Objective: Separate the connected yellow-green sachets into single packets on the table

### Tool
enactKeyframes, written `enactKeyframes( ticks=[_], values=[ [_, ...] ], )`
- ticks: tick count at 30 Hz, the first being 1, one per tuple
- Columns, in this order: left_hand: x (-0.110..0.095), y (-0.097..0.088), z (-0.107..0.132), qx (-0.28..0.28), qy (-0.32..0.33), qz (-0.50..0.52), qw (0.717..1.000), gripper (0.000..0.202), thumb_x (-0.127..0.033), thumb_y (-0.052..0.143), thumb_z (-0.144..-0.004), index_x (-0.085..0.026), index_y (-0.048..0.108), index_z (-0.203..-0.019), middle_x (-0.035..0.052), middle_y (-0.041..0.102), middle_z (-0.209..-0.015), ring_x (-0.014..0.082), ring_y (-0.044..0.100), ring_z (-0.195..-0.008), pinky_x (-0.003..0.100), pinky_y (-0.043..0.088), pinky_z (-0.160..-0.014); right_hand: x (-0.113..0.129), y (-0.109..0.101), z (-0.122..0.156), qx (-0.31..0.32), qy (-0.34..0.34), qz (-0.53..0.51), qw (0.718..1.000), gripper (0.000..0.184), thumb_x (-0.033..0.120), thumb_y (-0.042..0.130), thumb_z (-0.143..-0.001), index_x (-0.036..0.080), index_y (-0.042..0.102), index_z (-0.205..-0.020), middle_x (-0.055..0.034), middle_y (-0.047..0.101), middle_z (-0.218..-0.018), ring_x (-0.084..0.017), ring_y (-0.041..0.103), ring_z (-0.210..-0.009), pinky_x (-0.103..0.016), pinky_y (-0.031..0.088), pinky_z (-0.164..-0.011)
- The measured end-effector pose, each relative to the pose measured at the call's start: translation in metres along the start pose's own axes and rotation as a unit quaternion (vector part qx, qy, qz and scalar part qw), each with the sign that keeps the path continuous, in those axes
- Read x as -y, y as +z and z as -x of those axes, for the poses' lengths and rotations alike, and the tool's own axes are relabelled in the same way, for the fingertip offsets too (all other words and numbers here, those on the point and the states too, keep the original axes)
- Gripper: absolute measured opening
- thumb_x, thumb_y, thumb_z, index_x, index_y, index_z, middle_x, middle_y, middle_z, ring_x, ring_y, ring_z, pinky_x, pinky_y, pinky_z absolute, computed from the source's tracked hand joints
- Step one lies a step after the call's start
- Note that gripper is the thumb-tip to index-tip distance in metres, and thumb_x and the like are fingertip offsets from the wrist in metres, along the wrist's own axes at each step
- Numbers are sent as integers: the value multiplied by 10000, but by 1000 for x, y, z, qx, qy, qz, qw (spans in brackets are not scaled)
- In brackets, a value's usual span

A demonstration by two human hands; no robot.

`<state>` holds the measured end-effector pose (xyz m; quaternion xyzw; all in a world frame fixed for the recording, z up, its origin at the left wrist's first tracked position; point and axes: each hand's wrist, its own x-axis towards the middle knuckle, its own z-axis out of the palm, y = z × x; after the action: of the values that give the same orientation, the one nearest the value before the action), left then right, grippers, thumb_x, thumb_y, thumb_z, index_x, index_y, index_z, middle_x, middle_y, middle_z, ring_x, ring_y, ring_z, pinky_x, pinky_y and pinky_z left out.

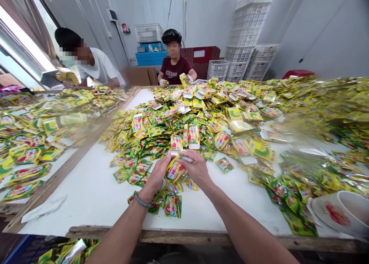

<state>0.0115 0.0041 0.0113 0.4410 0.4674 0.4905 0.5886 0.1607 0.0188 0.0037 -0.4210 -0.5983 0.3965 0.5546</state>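
Observation:
My left hand [157, 175] and my right hand [196, 167] meet over the near middle of the white table [86, 191]. Both pinch the same small yellow-green sachet [174, 170] with a red picture, held between them just above the table. A few loose sachets [172, 204] lie under my wrists. A large heap of the same sachets [201, 118] rises right behind my hands. A beaded bracelet sits on my left wrist.
More sachets cover the left table [29, 141] and the right side [317, 114]. A white bowl [343, 214] stands at the near right. Two people sit at the far end, one in white [98, 68], one in dark red [175, 68]. White crates [245, 33] stack behind.

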Motion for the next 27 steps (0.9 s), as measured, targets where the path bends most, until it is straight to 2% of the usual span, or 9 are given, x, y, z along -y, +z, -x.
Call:
enactKeyframes(
  ticks=[3, 5, 8, 9, 11, 13, 17, 22, 27],
  values=[
    [-1, 3, 4, 80, -138, 79, 984, 523, -630, 621, -799, -146, 693, -984, 98, 742, -846, 254, 704, -814, 332, 555, -690, 1, 0, -2, -15, 8, -11, 1000, 115, 310, 726, -768, 255, 777, -854, -43, 690, -970, -205, 664, -904, -334, 539, -798],
    [-2, 4, 6, 88, -174, 94, 976, 540, -626, 649, -782, -148, 684, -1030, 106, 747, -817, 264, 717, -764, 332, 560, -626, 3, -1, -2, 0, -4, 13, 1000, 91, 319, 711, -780, 251, 771, -785, -42, 688, -933, -197, 661, -853, -325, 534, -752],
    [-5, 5, 8, 73, -178, 107, 975, 541, -606, 649, -794, -140, 674, -1067, 107, 753, -819, 251, 722, -714, 321, 561, -584, 7, -4, -2, 14, -19, 45, 999, 101, 325, 713, -774, 233, 750, -757, -45, 705, -885, -197, 658, -821, -315, 526, -727],
    [-6, 5, 8, 70, -174, 111, 976, 525, -589, 648, -805, -136, 674, -1070, 106, 754, -828, 244, 723, -708, 313, 561, -579, 9, -5, -2, 15, -11, 48, 999, 119, 329, 719, -768, 234, 748, -834, -42, 719, -896, -198, 662, -820, -315, 529, -729],
    [-6, 4, 8, 71, -157, 117, 978, 478, -542, 655, -823, -132, 678, -1066, 100, 756, -838, 235, 723, -709, 301, 563, -579, 11, -8, -2, 16, 9, 47, 999, 295, 331, 724, -765, 246, 710, -1047, -36, 743, -954, -201, 673, -837, -329, 539, -759],
    [-5, 3, 7, 79, -153, 128, 977, 442, -505, 670, -826, -130, 681, -1059, 96, 756, -840, 238, 726, -730, 306, 573, -603, 12, -9, -2, 22, -1, 52, 998, 341, 312, 712, -778, 258, 688, -1114, -33, 750, -991, -206, 682, -865, -350, 541, -806],
    [-4, -1, 4, 90, -189, 180, 961, 427, -519, 671, -817, -142, 687, -1019, 92, 756, -840, 242, 729, -760, 336, 595, -677, 16, -8, -1, 35, -58, 34, 997, 101, 303, 706, -797, 260, 765, -866, -42, 753, -931, -217, 685, -905, -369, 538, -868],
    [-8, -4, 1, 66, -196, 206, 957, 340, -429, 730, -784, -127, 695, -936, 94, 758, -839, 233, 731, -766, 324, 601, -710, 22, -12, -3, 92, 65, -66, 992, 187, 392, 685, -813, 237, 781, -855, -46, 762, -939, -221, 698, -899, -376, 561, -832],
    [-7, -4, 1, 58, -190, 197, 960, 315, -400, 748, -768, -121, 695, -904, 88, 754, -785, 207, 730, -705, 278, 596, -656, 21, -13, -4, 46, 87, -23, 995, 214, 404, 778, -705, 239, 789, -841, -39, 770, -888, -228, 695, -863, -391, 549, -847]
  ],
)
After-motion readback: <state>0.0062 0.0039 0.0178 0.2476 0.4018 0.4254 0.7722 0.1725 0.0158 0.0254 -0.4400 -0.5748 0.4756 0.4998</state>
